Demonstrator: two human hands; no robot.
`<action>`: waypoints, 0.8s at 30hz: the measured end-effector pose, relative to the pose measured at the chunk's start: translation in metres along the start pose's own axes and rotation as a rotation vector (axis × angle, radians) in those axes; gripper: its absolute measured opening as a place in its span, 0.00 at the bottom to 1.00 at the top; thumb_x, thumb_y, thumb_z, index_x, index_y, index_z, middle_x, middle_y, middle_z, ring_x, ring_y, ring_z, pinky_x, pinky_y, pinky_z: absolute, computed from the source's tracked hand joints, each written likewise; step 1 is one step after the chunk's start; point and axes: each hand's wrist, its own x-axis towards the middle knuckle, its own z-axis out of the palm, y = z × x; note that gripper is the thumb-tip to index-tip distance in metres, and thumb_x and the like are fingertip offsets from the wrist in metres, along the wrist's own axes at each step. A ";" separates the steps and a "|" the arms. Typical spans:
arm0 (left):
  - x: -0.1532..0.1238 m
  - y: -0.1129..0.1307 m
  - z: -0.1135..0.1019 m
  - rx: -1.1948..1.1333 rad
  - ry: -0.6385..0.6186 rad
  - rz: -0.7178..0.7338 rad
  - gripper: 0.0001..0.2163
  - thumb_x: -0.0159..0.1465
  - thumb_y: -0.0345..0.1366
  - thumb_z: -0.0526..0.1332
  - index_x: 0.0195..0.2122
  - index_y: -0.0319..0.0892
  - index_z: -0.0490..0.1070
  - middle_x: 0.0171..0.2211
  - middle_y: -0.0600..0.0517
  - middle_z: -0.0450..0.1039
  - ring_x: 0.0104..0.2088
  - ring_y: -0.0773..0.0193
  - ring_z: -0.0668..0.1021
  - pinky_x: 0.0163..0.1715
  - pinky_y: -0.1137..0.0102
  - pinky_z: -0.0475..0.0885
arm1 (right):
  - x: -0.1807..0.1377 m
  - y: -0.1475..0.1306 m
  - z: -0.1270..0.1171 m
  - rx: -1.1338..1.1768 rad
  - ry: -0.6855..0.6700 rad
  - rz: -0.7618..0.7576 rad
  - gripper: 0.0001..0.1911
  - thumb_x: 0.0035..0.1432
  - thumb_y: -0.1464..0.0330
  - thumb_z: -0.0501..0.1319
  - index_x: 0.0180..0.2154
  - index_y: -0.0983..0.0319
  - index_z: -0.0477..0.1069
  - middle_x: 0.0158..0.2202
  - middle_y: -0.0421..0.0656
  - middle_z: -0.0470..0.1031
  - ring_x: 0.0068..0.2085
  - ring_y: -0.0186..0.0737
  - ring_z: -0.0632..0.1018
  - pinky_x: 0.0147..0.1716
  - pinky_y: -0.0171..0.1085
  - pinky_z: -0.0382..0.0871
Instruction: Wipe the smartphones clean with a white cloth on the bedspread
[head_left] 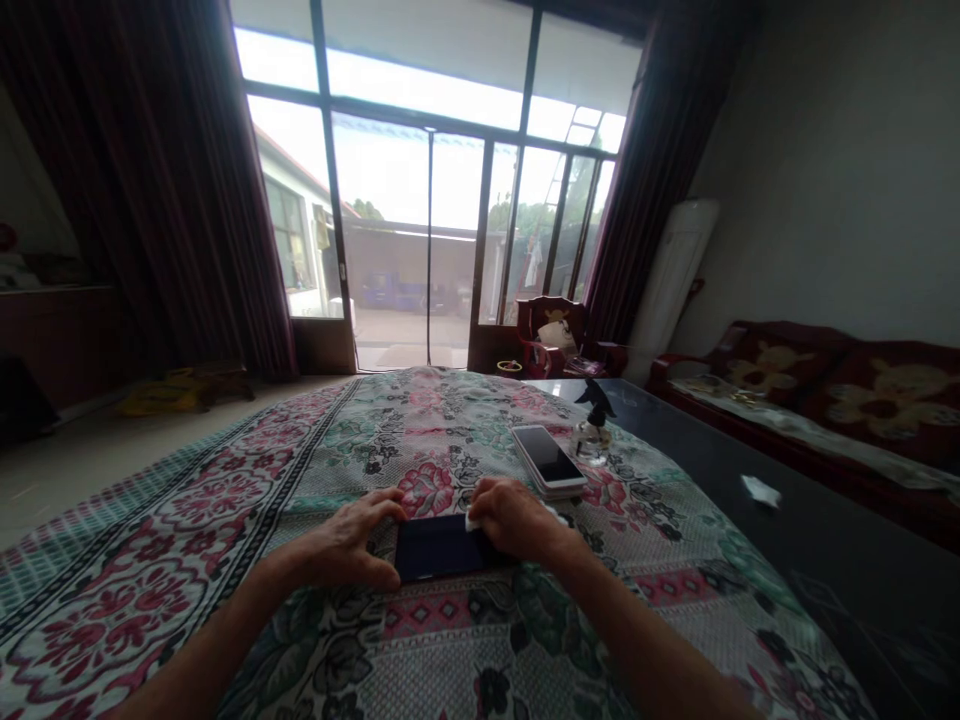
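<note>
A flat, dark blue phone [435,548] lies on the patterned cloth in front of me. My left hand [349,540] grips its left end, thumb at the near corner and fingers at the far one. Pinched in my right hand [514,518] is a white tissue [472,522], pressed on the phone's right part, which that hand mostly covers. Just beyond my right hand sits a white phone [547,455] with a dark screen, on top of another white, flat item. A clear spray bottle [591,443] with a black trigger head stands behind it.
The floral cloth [330,660] covers the surface under my hands. To the right runs a dark, glossy tabletop [720,500] with a crumpled white tissue [761,491] on it. A red wooden sofa [795,390] and armchair [551,335] stand farther off, near glass doors [409,250].
</note>
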 end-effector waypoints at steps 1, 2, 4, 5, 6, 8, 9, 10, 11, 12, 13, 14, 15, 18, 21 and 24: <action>0.000 0.001 0.000 -0.005 0.000 -0.005 0.32 0.47 0.51 0.68 0.52 0.49 0.65 0.65 0.49 0.51 0.64 0.48 0.56 0.60 0.60 0.56 | -0.003 0.003 -0.003 -0.010 0.001 0.016 0.15 0.49 0.79 0.55 0.32 0.60 0.78 0.37 0.42 0.76 0.37 0.35 0.75 0.41 0.31 0.64; -0.001 0.001 0.000 -0.010 0.001 -0.009 0.32 0.47 0.51 0.68 0.53 0.50 0.65 0.65 0.49 0.50 0.64 0.48 0.56 0.60 0.60 0.56 | -0.004 0.003 -0.004 -0.021 0.006 0.019 0.15 0.50 0.79 0.55 0.32 0.60 0.78 0.37 0.42 0.76 0.38 0.35 0.75 0.41 0.31 0.64; -0.001 0.001 0.000 -0.017 0.003 -0.013 0.32 0.47 0.51 0.68 0.52 0.50 0.65 0.65 0.49 0.50 0.64 0.48 0.55 0.60 0.59 0.56 | -0.004 -0.002 -0.002 -0.040 0.031 -0.009 0.14 0.53 0.78 0.54 0.32 0.60 0.78 0.38 0.43 0.76 0.39 0.36 0.74 0.42 0.32 0.63; -0.001 0.001 0.000 -0.016 0.005 -0.013 0.32 0.47 0.52 0.68 0.52 0.50 0.65 0.66 0.49 0.50 0.64 0.47 0.55 0.60 0.58 0.56 | -0.003 -0.007 0.002 -0.044 0.040 -0.040 0.14 0.54 0.77 0.54 0.33 0.60 0.78 0.39 0.43 0.75 0.40 0.36 0.74 0.43 0.32 0.63; -0.001 0.000 0.001 -0.012 0.007 -0.015 0.32 0.47 0.52 0.68 0.52 0.50 0.65 0.66 0.49 0.50 0.64 0.47 0.55 0.60 0.58 0.56 | -0.001 -0.013 0.006 -0.045 0.046 -0.077 0.14 0.55 0.77 0.54 0.34 0.60 0.77 0.39 0.43 0.75 0.40 0.36 0.73 0.44 0.33 0.62; 0.000 0.000 0.001 -0.002 0.012 -0.020 0.32 0.47 0.52 0.68 0.52 0.51 0.65 0.66 0.49 0.50 0.64 0.46 0.55 0.60 0.57 0.55 | 0.005 -0.027 0.016 -0.048 0.039 -0.143 0.14 0.56 0.77 0.53 0.36 0.60 0.77 0.40 0.43 0.75 0.41 0.36 0.72 0.46 0.34 0.61; 0.000 0.000 0.002 0.002 0.016 -0.023 0.32 0.46 0.51 0.69 0.52 0.51 0.65 0.66 0.49 0.50 0.64 0.46 0.55 0.60 0.57 0.55 | 0.008 -0.033 0.021 -0.049 0.036 -0.168 0.14 0.56 0.76 0.53 0.37 0.60 0.76 0.41 0.43 0.74 0.42 0.37 0.72 0.46 0.34 0.61; 0.000 0.000 0.002 0.007 0.021 -0.027 0.32 0.46 0.51 0.69 0.52 0.51 0.65 0.65 0.50 0.50 0.64 0.46 0.56 0.60 0.57 0.56 | 0.010 -0.039 0.025 -0.051 0.037 -0.191 0.14 0.57 0.76 0.54 0.39 0.60 0.75 0.42 0.43 0.74 0.43 0.37 0.71 0.47 0.35 0.61; 0.000 0.001 0.003 0.010 0.025 -0.031 0.32 0.46 0.50 0.69 0.52 0.51 0.65 0.65 0.50 0.51 0.64 0.46 0.56 0.60 0.57 0.56 | 0.012 -0.043 0.029 -0.051 0.043 -0.213 0.14 0.57 0.75 0.54 0.41 0.60 0.75 0.44 0.43 0.74 0.44 0.38 0.71 0.48 0.36 0.60; 0.001 0.001 0.003 0.013 0.029 -0.032 0.32 0.46 0.49 0.69 0.52 0.51 0.65 0.65 0.50 0.51 0.64 0.47 0.56 0.60 0.57 0.56 | 0.014 -0.047 0.032 -0.049 0.049 -0.233 0.14 0.56 0.74 0.54 0.42 0.60 0.74 0.46 0.43 0.73 0.45 0.39 0.70 0.49 0.36 0.60; 0.001 0.002 0.003 0.015 0.033 -0.030 0.31 0.45 0.49 0.69 0.51 0.50 0.65 0.65 0.50 0.52 0.63 0.47 0.57 0.60 0.58 0.56 | 0.014 -0.049 0.033 -0.046 0.053 -0.251 0.14 0.56 0.74 0.54 0.43 0.60 0.73 0.47 0.43 0.72 0.46 0.39 0.70 0.50 0.37 0.59; 0.001 0.003 0.003 0.016 0.037 -0.028 0.30 0.46 0.49 0.69 0.50 0.50 0.66 0.64 0.50 0.53 0.63 0.47 0.57 0.60 0.58 0.57 | 0.014 -0.049 0.034 -0.042 0.052 -0.263 0.14 0.56 0.74 0.55 0.43 0.60 0.73 0.48 0.43 0.72 0.47 0.39 0.70 0.51 0.37 0.59; 0.001 0.004 0.003 0.016 0.040 -0.025 0.30 0.46 0.49 0.69 0.50 0.49 0.66 0.64 0.50 0.53 0.63 0.48 0.58 0.60 0.59 0.57 | 0.013 -0.049 0.032 -0.039 0.047 -0.268 0.14 0.56 0.74 0.55 0.43 0.60 0.73 0.49 0.43 0.72 0.47 0.39 0.70 0.51 0.37 0.59; 0.001 0.005 0.002 0.014 0.039 -0.028 0.29 0.46 0.51 0.68 0.48 0.48 0.67 0.64 0.49 0.54 0.62 0.47 0.59 0.59 0.59 0.57 | 0.010 -0.039 0.024 -0.044 0.023 -0.216 0.13 0.55 0.75 0.54 0.39 0.59 0.75 0.45 0.41 0.74 0.44 0.38 0.71 0.49 0.35 0.59; 0.000 0.005 0.002 0.014 0.032 -0.027 0.28 0.47 0.52 0.68 0.47 0.47 0.67 0.64 0.48 0.53 0.63 0.47 0.58 0.59 0.60 0.57 | 0.006 -0.026 0.017 -0.054 0.035 -0.132 0.16 0.55 0.77 0.53 0.38 0.60 0.76 0.43 0.42 0.74 0.44 0.37 0.71 0.49 0.35 0.59; 0.000 0.004 0.002 0.018 0.036 -0.017 0.28 0.48 0.51 0.68 0.48 0.47 0.66 0.65 0.48 0.52 0.63 0.48 0.57 0.59 0.60 0.56 | 0.003 -0.022 0.016 -0.057 0.065 -0.112 0.17 0.55 0.78 0.51 0.40 0.60 0.75 0.45 0.42 0.74 0.45 0.38 0.71 0.49 0.35 0.60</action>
